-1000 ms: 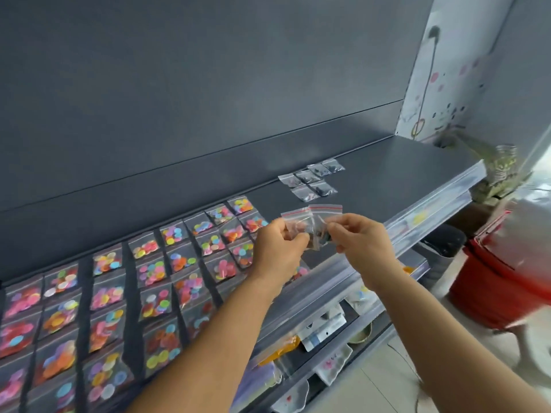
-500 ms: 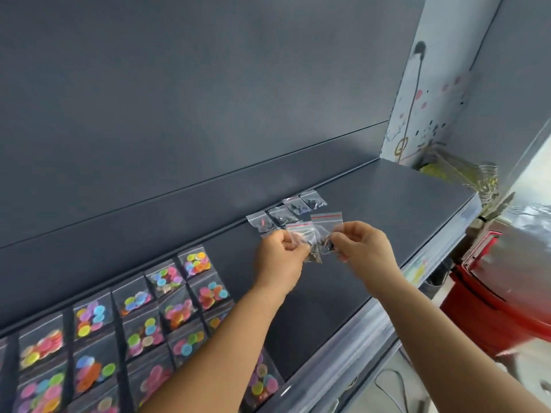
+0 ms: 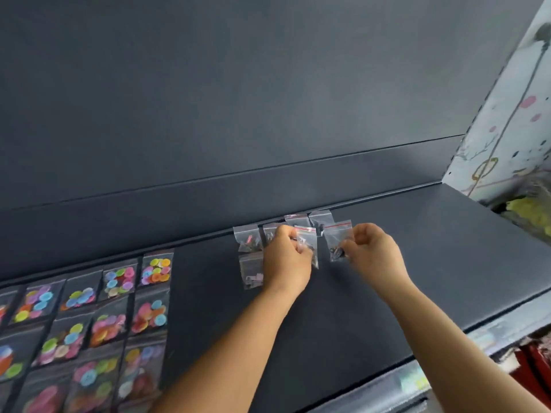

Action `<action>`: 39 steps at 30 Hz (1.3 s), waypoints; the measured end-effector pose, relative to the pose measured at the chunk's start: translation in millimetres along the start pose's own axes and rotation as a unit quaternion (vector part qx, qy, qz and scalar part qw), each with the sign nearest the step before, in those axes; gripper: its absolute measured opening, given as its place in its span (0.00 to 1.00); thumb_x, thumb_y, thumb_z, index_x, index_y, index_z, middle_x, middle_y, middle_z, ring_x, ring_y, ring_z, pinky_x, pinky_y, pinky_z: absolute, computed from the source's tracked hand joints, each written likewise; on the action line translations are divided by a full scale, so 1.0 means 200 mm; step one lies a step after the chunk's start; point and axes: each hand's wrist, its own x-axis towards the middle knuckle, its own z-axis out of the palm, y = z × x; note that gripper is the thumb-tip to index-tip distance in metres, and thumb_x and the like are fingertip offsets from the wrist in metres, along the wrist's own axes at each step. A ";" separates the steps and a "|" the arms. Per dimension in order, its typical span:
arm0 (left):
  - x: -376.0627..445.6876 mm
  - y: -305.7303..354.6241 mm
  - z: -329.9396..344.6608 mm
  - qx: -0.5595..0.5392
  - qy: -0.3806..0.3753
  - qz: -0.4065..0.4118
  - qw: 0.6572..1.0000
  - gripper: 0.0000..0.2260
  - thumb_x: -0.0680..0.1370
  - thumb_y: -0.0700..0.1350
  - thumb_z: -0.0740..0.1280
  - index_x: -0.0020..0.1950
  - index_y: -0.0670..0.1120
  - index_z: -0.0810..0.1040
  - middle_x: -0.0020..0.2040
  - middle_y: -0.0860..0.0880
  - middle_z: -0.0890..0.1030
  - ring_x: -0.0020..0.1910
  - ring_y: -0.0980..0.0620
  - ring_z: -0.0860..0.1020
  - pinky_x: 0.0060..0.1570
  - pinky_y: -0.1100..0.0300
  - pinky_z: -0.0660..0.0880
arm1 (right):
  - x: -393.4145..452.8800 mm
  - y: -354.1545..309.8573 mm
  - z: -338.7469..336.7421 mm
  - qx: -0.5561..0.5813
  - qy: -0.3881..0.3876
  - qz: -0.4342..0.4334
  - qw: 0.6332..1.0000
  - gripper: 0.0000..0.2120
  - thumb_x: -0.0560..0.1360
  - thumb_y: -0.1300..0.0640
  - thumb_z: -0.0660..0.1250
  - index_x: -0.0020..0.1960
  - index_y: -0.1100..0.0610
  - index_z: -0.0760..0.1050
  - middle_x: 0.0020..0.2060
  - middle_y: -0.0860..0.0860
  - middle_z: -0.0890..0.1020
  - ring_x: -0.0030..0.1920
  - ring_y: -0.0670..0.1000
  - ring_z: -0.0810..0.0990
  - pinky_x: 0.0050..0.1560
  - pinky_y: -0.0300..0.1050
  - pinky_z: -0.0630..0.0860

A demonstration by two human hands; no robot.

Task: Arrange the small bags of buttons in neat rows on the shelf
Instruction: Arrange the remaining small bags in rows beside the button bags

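Observation:
My left hand [image 3: 285,257] pinches a small clear bag with a red seal [image 3: 307,244], held upright above the dark shelf [image 3: 372,293]. My right hand [image 3: 372,251] pinches another clear bag of dark buttons [image 3: 338,238] by its lower edge, a little to the right. Behind my hands, several small bags of dark buttons [image 3: 248,238] lie in a row at the back of the shelf, partly hidden by my left hand; one more lies below them [image 3: 251,271]. Rows of bags of colourful buttons [image 3: 119,299] fill the shelf's left part.
The grey back panel [image 3: 268,99] rises behind the shelf. At the right stand a decorated white wall [image 3: 507,120] and yellow-green clutter [image 3: 524,213]. The shelf's front edge with a clear price strip [image 3: 417,380] runs lower right, with something red [image 3: 533,368] below.
Both hands have moved forward over the shelf toward the row of dark-button bags at the back. The two held bags have drawn apart, one in each hand. The view has tilted up.

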 end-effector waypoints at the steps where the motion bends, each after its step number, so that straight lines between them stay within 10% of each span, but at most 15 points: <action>1: -0.01 0.03 0.04 0.020 0.010 0.001 1.000 0.11 0.75 0.39 0.66 0.55 0.48 0.71 0.46 0.50 0.79 0.46 0.47 0.79 0.45 0.55 0.76 | 0.03 0.02 -0.01 -0.011 -0.022 -0.008 1.000 0.06 0.72 0.58 0.66 0.49 0.52 0.74 0.42 0.47 0.82 0.44 0.51 0.81 0.45 0.44 0.75; 12: -0.07 0.07 0.17 0.281 0.103 0.062 0.952 0.15 0.75 0.38 0.68 0.60 0.48 0.72 0.58 0.49 0.68 0.58 0.47 0.71 0.50 0.54 0.73 | 0.16 0.12 -0.01 -0.117 -0.113 -0.129 0.978 0.17 0.73 0.60 0.66 0.61 0.55 0.69 0.50 0.53 0.74 0.52 0.54 0.72 0.46 0.42 0.66; 17: -0.11 0.02 0.13 0.330 -0.017 0.169 0.929 0.13 0.79 0.44 0.63 0.63 0.45 0.76 0.64 0.51 0.74 0.63 0.48 0.71 0.62 0.57 0.65 | 0.14 0.13 -0.05 -0.198 -0.193 -0.279 0.920 0.11 0.73 0.58 0.68 0.55 0.54 0.79 0.54 0.52 0.77 0.54 0.56 0.74 0.53 0.41 0.67; 39: 0.03 -0.10 -0.04 0.407 -0.127 0.070 0.902 0.24 0.84 0.52 0.46 0.78 0.45 0.50 0.79 0.48 0.49 0.77 0.50 0.46 0.75 0.53 0.41 | 0.21 0.00 0.15 -0.327 -0.264 -0.347 0.838 0.21 0.82 0.50 0.50 0.73 0.54 0.62 0.74 0.49 0.61 0.74 0.51 0.58 0.74 0.46 0.50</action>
